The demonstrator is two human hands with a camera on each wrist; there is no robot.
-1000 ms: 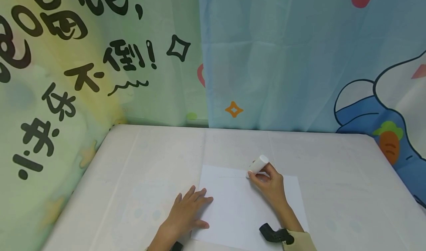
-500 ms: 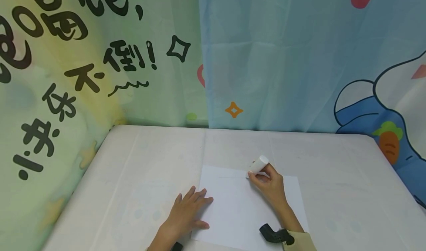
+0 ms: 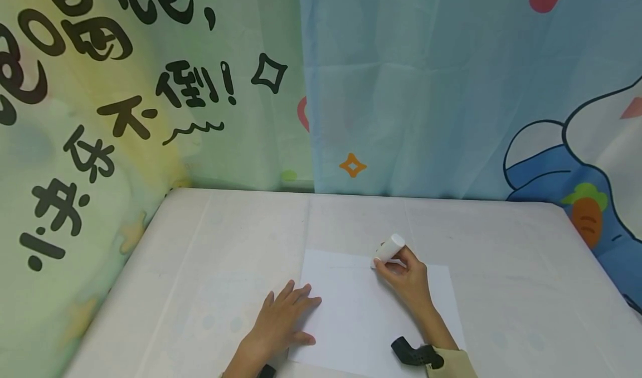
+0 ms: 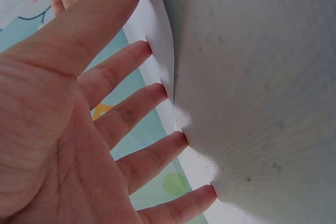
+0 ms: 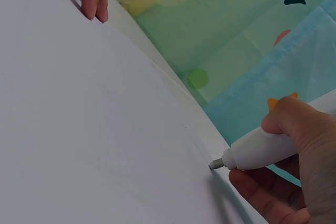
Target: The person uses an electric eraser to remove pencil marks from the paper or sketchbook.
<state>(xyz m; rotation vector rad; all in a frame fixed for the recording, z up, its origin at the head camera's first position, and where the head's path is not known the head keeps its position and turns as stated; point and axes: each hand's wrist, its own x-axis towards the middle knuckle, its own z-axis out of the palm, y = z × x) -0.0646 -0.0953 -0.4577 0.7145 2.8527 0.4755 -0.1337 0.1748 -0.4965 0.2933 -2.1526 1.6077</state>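
Observation:
A white sheet of paper (image 3: 356, 316) lies on the white-covered table, with a faint thin line near its far edge. My right hand (image 3: 410, 283) grips a thick white electric eraser (image 3: 389, 248) close to that far edge. In the right wrist view, the electric eraser's (image 5: 265, 149) narrow grey tip is at the paper's surface, thumb above the barrel and fingers below. My left hand (image 3: 283, 318) rests with spread fingers across the sheet's left edge. The left wrist view shows these fingers (image 4: 131, 114) straight, fingertips down on the surface, holding nothing.
The white table cover (image 3: 225, 238) spreads around the paper and ends at a back edge. Behind it hangs a blue printed curtain (image 3: 426, 88), with a green one bearing black lettering at left. A black wrist strap device (image 3: 416, 353) sits at the right sleeve (image 3: 451, 363).

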